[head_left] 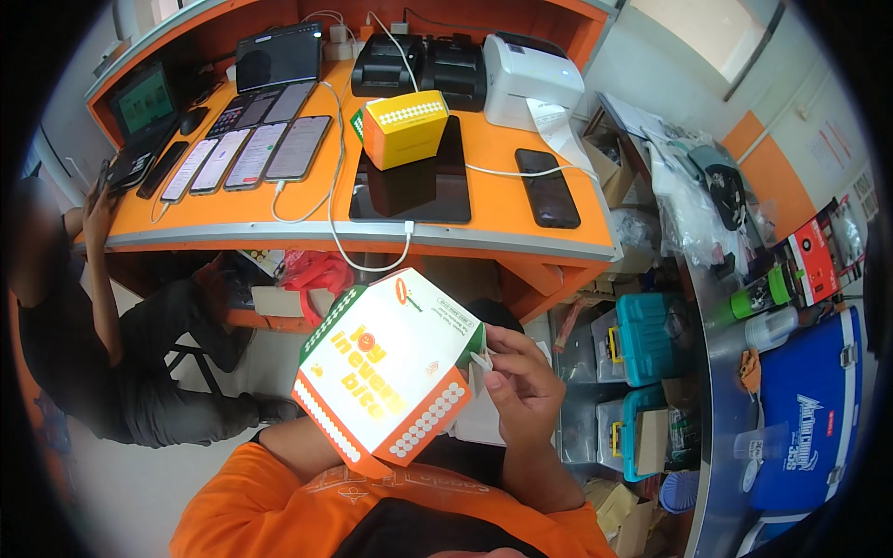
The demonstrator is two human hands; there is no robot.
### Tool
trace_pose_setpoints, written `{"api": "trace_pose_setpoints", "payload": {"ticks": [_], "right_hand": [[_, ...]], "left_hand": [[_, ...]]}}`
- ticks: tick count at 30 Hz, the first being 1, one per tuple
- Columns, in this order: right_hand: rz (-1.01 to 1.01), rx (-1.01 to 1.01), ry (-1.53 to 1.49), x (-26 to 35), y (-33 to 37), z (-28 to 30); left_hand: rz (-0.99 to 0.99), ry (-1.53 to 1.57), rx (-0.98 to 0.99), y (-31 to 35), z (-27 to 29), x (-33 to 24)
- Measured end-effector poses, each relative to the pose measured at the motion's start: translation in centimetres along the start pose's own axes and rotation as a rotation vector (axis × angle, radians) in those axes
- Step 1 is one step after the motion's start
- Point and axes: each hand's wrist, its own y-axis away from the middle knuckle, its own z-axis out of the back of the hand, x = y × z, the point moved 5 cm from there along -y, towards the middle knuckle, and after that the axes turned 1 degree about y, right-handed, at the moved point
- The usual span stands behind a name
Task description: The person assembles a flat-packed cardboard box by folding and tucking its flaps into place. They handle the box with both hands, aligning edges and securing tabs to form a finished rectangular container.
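In front of my chest is a folded cardboard food box, white on its large face with orange and green sides and white dots. My right hand is at its right edge, thumb and fingers closed on a small white flap there. My left forearm runs in behind the box from below; the left hand itself is hidden by the box. A second, yellow and orange box sits on a black tablet on the desk ahead.
Several phones lie in a group on the orange desk, with a laptop beyond. A white label printer and a single phone stand right. White cables cross the desktop. At left, another person sits. Teal-lidded bins are at right.
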Motion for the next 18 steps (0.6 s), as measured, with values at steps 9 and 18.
{"api": "trace_pose_setpoints", "payload": {"ticks": [9,18], "right_hand": [[-0.097,0.118,0.008,0.1,-0.8,0.8],[-0.146,0.15,-0.04,-0.3,-1.2,1.1]], "left_hand": [[0.001,-0.062,-0.01,-0.9,-0.5,-0.2],[-0.034,-0.123,0.0,-1.0,-0.6,-0.6]]}}
